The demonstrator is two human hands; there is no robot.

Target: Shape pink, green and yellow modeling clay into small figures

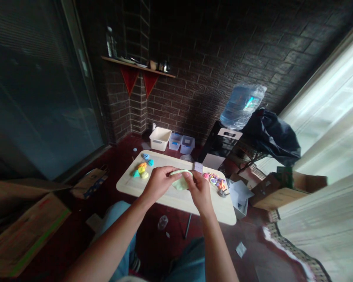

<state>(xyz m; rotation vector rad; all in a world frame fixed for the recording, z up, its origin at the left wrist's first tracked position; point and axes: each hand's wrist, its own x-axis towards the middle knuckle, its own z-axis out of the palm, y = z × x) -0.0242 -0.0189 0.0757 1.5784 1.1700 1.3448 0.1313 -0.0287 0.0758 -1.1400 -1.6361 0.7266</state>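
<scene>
Over the middle of the white table, a pale green, soft cloth-like piece (181, 182) with a thin rolled upper edge is stretched between my two hands. My left hand (160, 181) pinches its left end, thumb and fingers pressed together. At the other end my right hand (199, 188) grips it, the thumb lying on its near side. Whether it is cloth or another soft material I cannot make out. Left of my hands lie several small bunched lumps in blue, teal, orange, yellow and green (141, 169). A pile of small colourful pieces (214, 180) lies to the right.
The white table (164, 199) carries a phone (198, 167) behind my right hand. Beyond it on the floor stand a cream bin (160, 139) and clear blue boxes (187, 144). Cardboard boxes stand on both sides. A water bottle (242, 105) tops a black stand.
</scene>
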